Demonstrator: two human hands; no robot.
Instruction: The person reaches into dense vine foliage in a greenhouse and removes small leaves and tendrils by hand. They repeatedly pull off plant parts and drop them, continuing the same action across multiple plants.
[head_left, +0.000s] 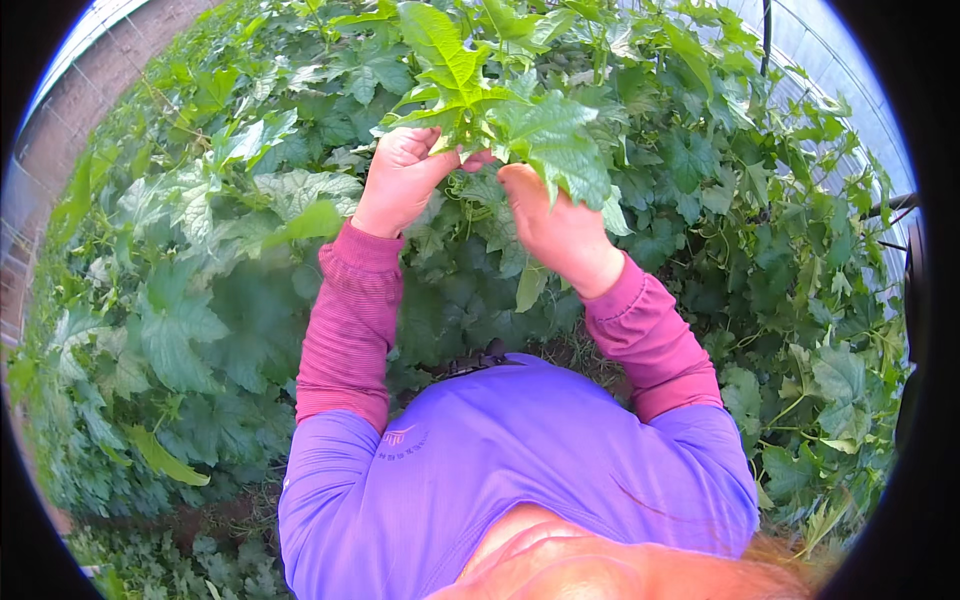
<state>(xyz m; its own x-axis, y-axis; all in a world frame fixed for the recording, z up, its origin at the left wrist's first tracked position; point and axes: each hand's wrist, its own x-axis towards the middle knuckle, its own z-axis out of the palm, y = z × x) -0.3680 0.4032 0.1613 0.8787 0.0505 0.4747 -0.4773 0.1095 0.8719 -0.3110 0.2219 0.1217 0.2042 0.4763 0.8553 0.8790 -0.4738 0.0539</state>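
Note:
My left hand (401, 178) grips the base of a bright green vine shoot (466, 124) with its fingers curled in. Broad lobed, toothed leaves spread up and out from that shoot. Close on the other side is my right hand (559, 232), beneath a large darker leaf (559, 139) that droops over its fingers. The leaf hides what those fingers do. A few fingertips show between the two hands, just below the shoot. Both wrists are in maroon sleeve covers (351, 315).
Dense climbing vines (172, 300) with lobed leaves and curling tendrils surround me on both sides. Translucent sheeting (832, 67) curves along the upper right, with a dark pipe (892, 204) there. Bare soil (112, 67) lies at the upper left, behind thin wires.

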